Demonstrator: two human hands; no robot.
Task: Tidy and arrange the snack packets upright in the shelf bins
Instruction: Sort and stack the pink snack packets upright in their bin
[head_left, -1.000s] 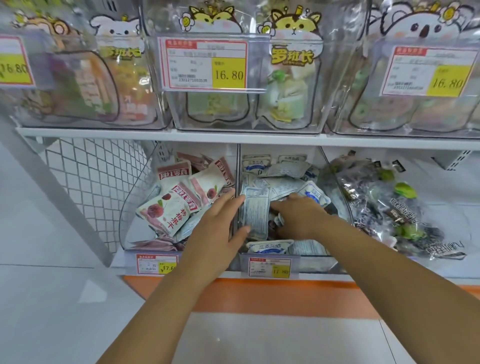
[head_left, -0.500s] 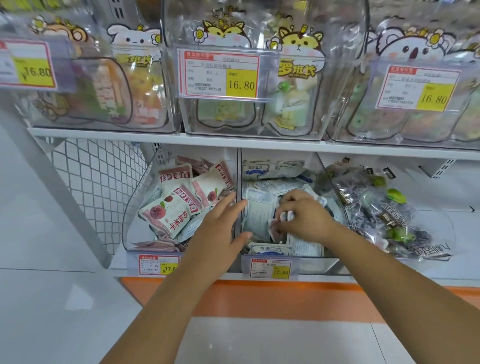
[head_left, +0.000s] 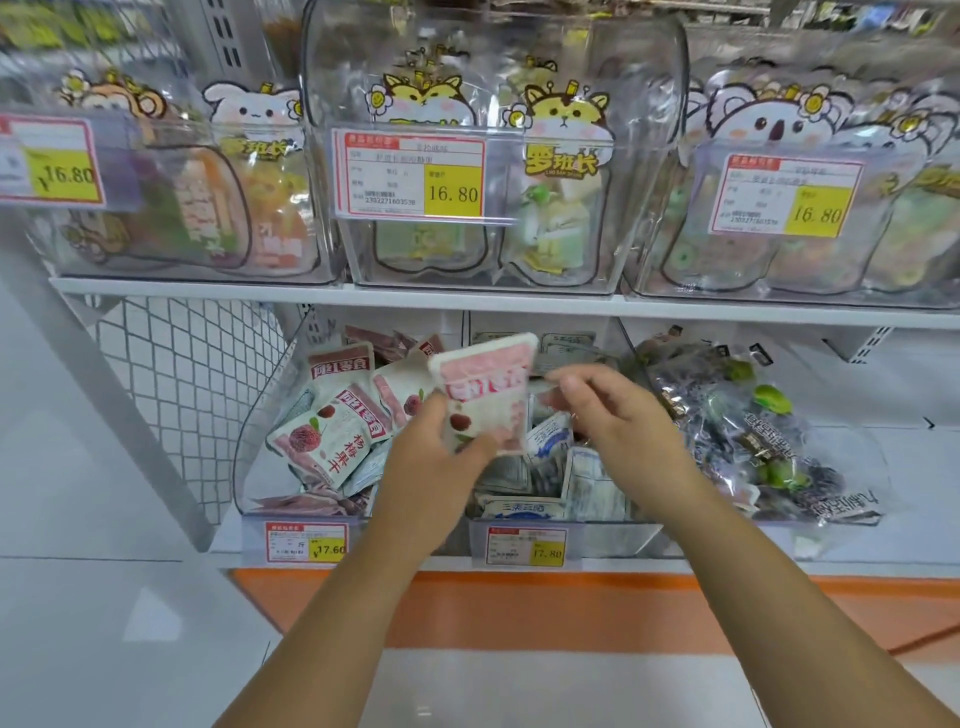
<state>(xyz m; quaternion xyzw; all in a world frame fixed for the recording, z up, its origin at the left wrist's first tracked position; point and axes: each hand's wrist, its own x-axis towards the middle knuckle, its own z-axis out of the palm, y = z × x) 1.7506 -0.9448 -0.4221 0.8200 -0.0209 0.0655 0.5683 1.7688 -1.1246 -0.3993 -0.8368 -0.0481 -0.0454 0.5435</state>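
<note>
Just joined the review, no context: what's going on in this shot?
A person is sorting snack packets on a shop's lower shelf. The left hand grips a pink and white packet, raised in front of the left bin and the middle bin. The right hand hovers beside it over the blue and white packets; blur hides whether it touches anything. Both bins' contents lie jumbled, not upright.

A left price label (head_left: 52, 161), a middle price label (head_left: 410, 174) and a right price label (head_left: 787, 195) are showing 16.80 along the upper tier. Below, a 17.60 label (head_left: 306, 542) and a 17.80 label (head_left: 525, 546) are facing out. A wire mesh panel (head_left: 176, 395) is standing behind a slanting grey post (head_left: 98, 395). An orange band (head_left: 519, 608) is running above the pale floor (head_left: 104, 649).
</note>
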